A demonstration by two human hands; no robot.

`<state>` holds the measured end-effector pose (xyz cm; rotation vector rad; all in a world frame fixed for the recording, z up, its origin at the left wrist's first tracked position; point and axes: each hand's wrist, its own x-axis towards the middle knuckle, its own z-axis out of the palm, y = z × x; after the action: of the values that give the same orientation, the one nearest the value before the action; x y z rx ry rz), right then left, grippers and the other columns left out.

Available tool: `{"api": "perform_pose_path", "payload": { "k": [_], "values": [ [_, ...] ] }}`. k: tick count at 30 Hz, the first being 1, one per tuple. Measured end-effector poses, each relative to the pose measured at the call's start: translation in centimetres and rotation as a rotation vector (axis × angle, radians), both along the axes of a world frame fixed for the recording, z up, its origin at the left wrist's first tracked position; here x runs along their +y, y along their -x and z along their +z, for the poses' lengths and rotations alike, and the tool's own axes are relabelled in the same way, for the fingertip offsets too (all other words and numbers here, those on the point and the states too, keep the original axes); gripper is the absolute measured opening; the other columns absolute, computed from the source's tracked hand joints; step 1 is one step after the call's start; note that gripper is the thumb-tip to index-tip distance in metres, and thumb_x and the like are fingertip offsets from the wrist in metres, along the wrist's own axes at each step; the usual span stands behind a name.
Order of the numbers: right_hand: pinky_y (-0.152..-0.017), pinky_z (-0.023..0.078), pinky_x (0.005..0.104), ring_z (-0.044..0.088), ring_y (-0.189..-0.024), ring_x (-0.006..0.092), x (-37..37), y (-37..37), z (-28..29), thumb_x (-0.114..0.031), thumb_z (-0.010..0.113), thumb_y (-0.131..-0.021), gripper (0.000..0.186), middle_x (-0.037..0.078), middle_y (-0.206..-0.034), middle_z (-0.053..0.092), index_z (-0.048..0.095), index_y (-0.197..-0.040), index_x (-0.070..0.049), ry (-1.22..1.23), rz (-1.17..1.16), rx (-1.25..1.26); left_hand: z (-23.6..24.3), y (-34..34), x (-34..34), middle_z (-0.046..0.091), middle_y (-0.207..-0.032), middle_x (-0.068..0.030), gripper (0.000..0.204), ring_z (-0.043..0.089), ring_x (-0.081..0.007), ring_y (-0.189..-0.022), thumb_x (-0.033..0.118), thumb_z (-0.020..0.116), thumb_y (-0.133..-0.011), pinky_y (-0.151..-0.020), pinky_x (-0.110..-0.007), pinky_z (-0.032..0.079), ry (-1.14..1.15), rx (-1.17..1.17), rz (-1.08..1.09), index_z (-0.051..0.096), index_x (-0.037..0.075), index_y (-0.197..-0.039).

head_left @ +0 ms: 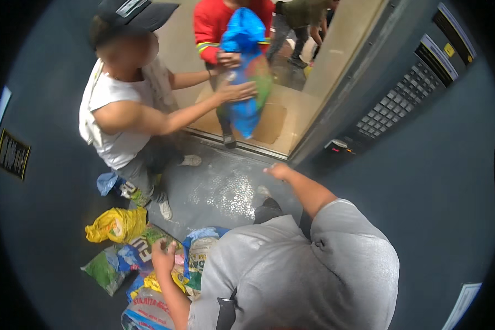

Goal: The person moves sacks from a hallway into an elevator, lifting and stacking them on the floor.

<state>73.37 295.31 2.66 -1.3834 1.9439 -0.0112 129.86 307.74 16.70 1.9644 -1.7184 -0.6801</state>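
My left hand (164, 256) hovers over a heap of filled plastic sacks, its fingers loosely bent and apart with nothing in them. Close to it lie a green printed sack (148, 239), a blue-and-white sack (198, 254) and a yellow sack (118, 224). My right hand (279, 171) reaches forward over the metal floor near the doorway, one finger stretched out, holding nothing. Ahead, a person in a white sleeveless top (124, 104) and a person in a red long-sleeved top (214, 33) both have hands on a bulging blue-and-green sack (247, 104). Motion blurs that sack.
Dark walls enclose this elevator-like cabin. A button panel (399, 99) is on the right wall beside the open doorway. The door sill (247, 148) crosses in front. Another person (302, 22) bends over outside. A white-and-red sack (148, 308) lies by my left forearm.
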Motion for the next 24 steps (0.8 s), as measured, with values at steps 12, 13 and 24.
{"api": "perform_pose_path", "payload": {
  "k": [12, 13, 24],
  "values": [
    [-0.092, 0.045, 0.0413, 0.058, -0.109, 0.0372, 0.6, 9.4, -4.9, -0.057, 0.056, -0.087, 0.068, 0.027, -0.115, 0.06, 0.063, -0.108, 0.007, -0.084, -0.067, -0.034, -3.0, 15.7, -9.8, 0.065, -0.102, -0.0179, 0.045, 0.065, -0.028, -0.092, 0.032, 0.077, -0.077, -0.082, -0.037, 0.05, -0.228, 0.116, -0.233, 0.064, 0.0, -0.106],
    [-0.099, 0.042, 0.042, 0.054, -0.117, 0.039, -0.1, 10.0, -6.7, -0.063, 0.051, -0.087, 0.077, 0.027, -0.122, 0.058, 0.062, -0.113, 0.008, -0.1, 0.093, -0.01, -3.7, 16.1, -9.9, 0.066, -0.101, -0.0184, 0.047, 0.065, -0.0284, -0.093, 0.034, 0.078, -0.076, -0.081, -0.037, 0.051, -0.313, 0.137, -0.238, 0.064, 0.0, -0.106],
    [-0.052, 0.048, 0.0399, 0.057, -0.056, 0.0258, -1.1, 13.5, -9.2, -0.049, 0.053, -0.093, 0.052, 0.017, -0.075, 0.06, 0.065, -0.099, 0.002, -0.35, -0.11, -0.145, -13.2, 12.1, -1.4, 0.066, -0.099, -0.024, 0.053, 0.062, -0.0413, -0.093, 0.053, 0.055, -0.086, -0.084, -0.046, 0.048, -0.602, -0.07, -0.039, 0.07, 0.003, -0.093]
  ]
}}
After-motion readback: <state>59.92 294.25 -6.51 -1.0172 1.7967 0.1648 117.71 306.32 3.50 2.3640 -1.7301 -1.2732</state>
